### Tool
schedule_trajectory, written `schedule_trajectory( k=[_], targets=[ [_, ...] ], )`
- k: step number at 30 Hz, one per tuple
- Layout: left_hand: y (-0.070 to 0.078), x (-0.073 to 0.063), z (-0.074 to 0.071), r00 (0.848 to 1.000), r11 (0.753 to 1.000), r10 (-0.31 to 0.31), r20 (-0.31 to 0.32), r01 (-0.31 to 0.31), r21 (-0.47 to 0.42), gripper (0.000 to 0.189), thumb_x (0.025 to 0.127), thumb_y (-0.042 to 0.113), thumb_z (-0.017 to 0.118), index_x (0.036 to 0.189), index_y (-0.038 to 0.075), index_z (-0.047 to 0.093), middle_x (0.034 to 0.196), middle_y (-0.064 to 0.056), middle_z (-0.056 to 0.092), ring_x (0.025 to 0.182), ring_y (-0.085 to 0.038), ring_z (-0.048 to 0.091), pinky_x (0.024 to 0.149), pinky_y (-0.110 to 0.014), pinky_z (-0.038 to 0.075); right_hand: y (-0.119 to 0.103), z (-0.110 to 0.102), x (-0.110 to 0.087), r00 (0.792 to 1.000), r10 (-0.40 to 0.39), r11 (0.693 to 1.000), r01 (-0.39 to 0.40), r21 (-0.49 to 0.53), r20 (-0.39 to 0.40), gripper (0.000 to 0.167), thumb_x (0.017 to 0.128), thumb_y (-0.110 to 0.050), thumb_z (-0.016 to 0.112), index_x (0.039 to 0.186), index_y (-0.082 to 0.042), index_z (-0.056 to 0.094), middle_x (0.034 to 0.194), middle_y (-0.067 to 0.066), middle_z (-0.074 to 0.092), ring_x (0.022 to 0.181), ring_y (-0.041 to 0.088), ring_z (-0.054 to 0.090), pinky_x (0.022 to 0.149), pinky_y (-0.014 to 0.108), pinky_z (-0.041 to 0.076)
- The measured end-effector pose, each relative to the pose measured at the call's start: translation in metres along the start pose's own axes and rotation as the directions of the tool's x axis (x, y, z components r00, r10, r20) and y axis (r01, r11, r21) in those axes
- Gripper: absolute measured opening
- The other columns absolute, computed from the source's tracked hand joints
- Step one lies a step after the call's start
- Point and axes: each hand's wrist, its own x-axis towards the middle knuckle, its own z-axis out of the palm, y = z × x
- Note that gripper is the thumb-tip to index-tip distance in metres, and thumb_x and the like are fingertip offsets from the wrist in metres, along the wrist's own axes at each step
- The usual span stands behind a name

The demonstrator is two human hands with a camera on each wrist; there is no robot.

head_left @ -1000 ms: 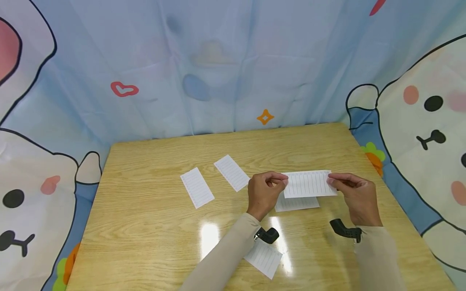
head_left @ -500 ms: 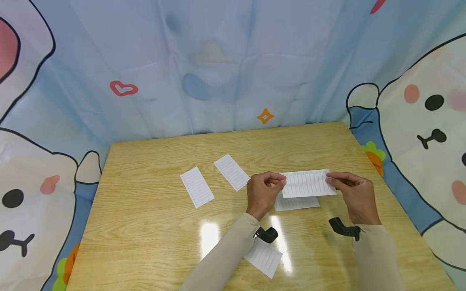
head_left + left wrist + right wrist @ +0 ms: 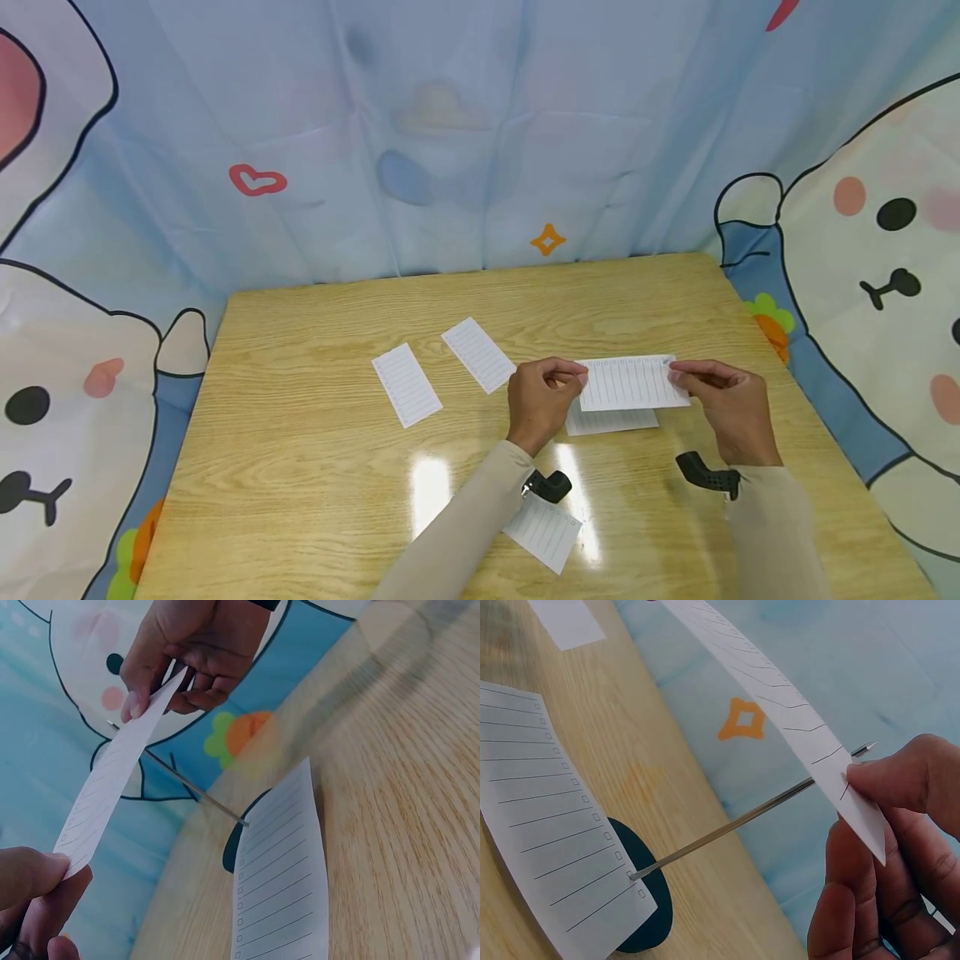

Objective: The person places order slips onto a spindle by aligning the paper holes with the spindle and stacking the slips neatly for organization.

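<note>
My left hand point(image 3: 538, 406) pinches the left end of a white lined paper slip point(image 3: 632, 383), and my right hand point(image 3: 731, 410) pinches its right end between thumb and fingers. The slip is held level above the table. Below it, a second lined slip point(image 3: 615, 420) with small checkboxes lies at the foot of a metal spike point(image 3: 727, 829) on a dark green base point(image 3: 646, 930). The spike passes behind the held slip near the right hand, and its tip shows beyond the slip's edge. Whether it goes through the paper I cannot tell.
Two more lined slips, one farther left point(image 3: 407, 386) and one nearer the middle point(image 3: 478, 356), lie on the wooden table point(image 3: 300, 467). Another slip point(image 3: 545, 535) is partly under the left forearm. A cartoon-printed curtain point(image 3: 465, 125) stands behind the table.
Both hands have lowered the held slip slightly and shifted it a little left. A small dark mark now shows near its upper right corner. The other slips stay where they were.
</note>
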Motion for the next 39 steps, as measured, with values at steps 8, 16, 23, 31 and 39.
schedule_trajectory(
  k=[8, 16, 23, 31, 39],
  targets=[
    [-0.004, -0.002, 0.001, 1.000, 1.000, -0.008, -0.003, 0.008, 0.022, 0.009, 0.089, 0.017, 0.082, 0.090, 0.025, 0.086, 0.076, 0.014, 0.077, 0.066, 0.004, 0.056, 0.064, -0.016, 0.040, 0.006, 0.000, 0.000, 1.000, -0.013, 1.000, 0.013, -0.003, 0.000, 0.029, 0.091, -0.013, 0.085, 0.116, 0.001, 0.079, 0.099, -0.015, 0.078, 0.089, 0.004, 0.070, 0.075, 0.012, 0.055],
    [-0.008, -0.003, 0.003, 1.000, 0.998, -0.012, -0.005, 0.012, 0.054, 0.009, 0.089, 0.017, 0.082, 0.091, 0.025, 0.086, 0.076, 0.015, 0.077, 0.068, 0.004, 0.055, 0.066, -0.017, 0.041, 0.013, -0.001, 0.001, 1.000, 0.014, 0.999, -0.014, -0.051, -0.001, 0.031, 0.093, -0.015, 0.084, 0.119, -0.001, 0.078, 0.099, -0.018, 0.078, 0.090, 0.003, 0.070, 0.076, 0.011, 0.054],
    [-0.012, -0.005, 0.003, 0.999, 0.997, -0.032, -0.005, 0.032, 0.068, 0.008, 0.089, 0.018, 0.083, 0.091, 0.025, 0.086, 0.077, 0.013, 0.078, 0.069, 0.005, 0.057, 0.067, -0.018, 0.043, 0.017, 0.000, 0.002, 0.999, 0.040, 0.991, -0.039, -0.124, 0.006, 0.034, 0.094, -0.020, 0.083, 0.122, -0.003, 0.078, 0.100, -0.021, 0.076, 0.091, 0.001, 0.069, 0.078, 0.010, 0.054],
    [-0.017, -0.004, 0.005, 0.999, 0.994, -0.040, -0.014, 0.041, 0.102, 0.007, 0.087, 0.018, 0.083, 0.089, 0.025, 0.086, 0.076, 0.011, 0.078, 0.066, 0.005, 0.056, 0.064, -0.017, 0.042, 0.026, 0.001, 0.005, 0.999, 0.044, 0.986, -0.039, -0.162, 0.028, 0.036, 0.093, -0.022, 0.084, 0.122, -0.002, 0.078, 0.100, -0.023, 0.075, 0.091, 0.000, 0.069, 0.076, 0.012, 0.055],
    [-0.024, -0.003, 0.006, 0.999, 0.989, -0.037, -0.019, 0.040, 0.142, 0.007, 0.086, 0.018, 0.082, 0.087, 0.023, 0.086, 0.074, 0.010, 0.077, 0.058, 0.007, 0.055, 0.055, -0.018, 0.038, 0.035, 0.005, 0.006, 0.998, 0.049, 0.975, -0.041, -0.217, 0.031, 0.036, 0.095, -0.024, 0.082, 0.123, -0.003, 0.078, 0.099, -0.026, 0.073, 0.092, -0.003, 0.068, 0.078, 0.011, 0.055]
  ],
)
